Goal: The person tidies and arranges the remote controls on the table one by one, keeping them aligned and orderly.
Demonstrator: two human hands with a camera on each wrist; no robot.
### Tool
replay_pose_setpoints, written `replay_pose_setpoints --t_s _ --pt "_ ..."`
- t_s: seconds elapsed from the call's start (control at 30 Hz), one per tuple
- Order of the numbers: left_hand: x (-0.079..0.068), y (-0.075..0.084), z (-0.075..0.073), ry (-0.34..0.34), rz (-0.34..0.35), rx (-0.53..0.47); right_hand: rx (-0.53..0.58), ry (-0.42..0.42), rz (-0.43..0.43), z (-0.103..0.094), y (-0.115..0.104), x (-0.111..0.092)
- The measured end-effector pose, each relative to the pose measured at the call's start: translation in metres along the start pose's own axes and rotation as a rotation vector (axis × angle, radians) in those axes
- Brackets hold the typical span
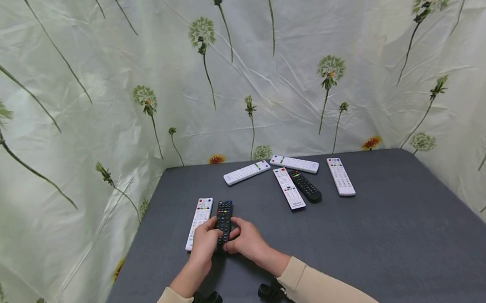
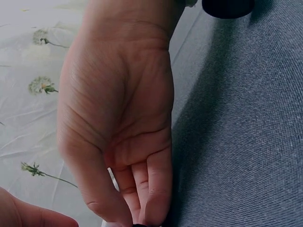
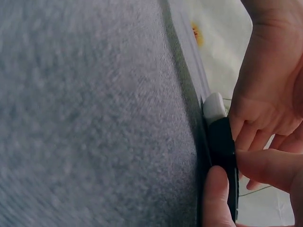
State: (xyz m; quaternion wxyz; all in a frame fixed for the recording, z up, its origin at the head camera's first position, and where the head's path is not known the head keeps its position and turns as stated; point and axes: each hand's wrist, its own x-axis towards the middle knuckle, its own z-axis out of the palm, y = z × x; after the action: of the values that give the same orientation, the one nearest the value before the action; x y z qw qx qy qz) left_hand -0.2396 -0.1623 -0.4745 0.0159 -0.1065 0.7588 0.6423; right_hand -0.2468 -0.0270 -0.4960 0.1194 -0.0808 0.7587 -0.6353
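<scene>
A black remote control with several coloured buttons lies beside a white remote control near the left of the dark table. My left hand grips the black remote from its left side, thumb over the buttons, and partly covers the white one. From the right, my right hand holds the black remote's near end between thumb and fingers. The right wrist view shows the ends of the black remote and white remote close together. Only a dark sliver shows at the left hand's fingertips in the left wrist view.
Toward the back, two white remotes lie slanted. Another white remote lies against a black remote. A further white remote lies to the right. A flower-patterned curtain surrounds the grey tabletop.
</scene>
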Motion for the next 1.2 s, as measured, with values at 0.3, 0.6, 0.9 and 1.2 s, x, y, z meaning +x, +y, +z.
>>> replay_pose_setpoints --t_s 0.3,0.6,0.9,1.2 --pt "-0.0001 -0.0015 0.0007 -0.011 0.021 0.014 -0.070 0.001 -0.010 0.0001 0.0000 0.0029" --pt "0.0003 -0.0045 -0.0016 -0.004 0.043 0.009 -0.084 0.024 -0.018 0.0031 0.0037 0.0046" --pt "0.0010 -0.0062 -0.0035 -0.009 0.011 0.013 -0.090 0.059 -0.036 0.0068 0.0054 0.0055" --pt "0.0004 -0.0078 -0.0046 -0.010 0.013 0.016 -0.080 0.054 -0.034 0.0073 0.0073 0.0069"
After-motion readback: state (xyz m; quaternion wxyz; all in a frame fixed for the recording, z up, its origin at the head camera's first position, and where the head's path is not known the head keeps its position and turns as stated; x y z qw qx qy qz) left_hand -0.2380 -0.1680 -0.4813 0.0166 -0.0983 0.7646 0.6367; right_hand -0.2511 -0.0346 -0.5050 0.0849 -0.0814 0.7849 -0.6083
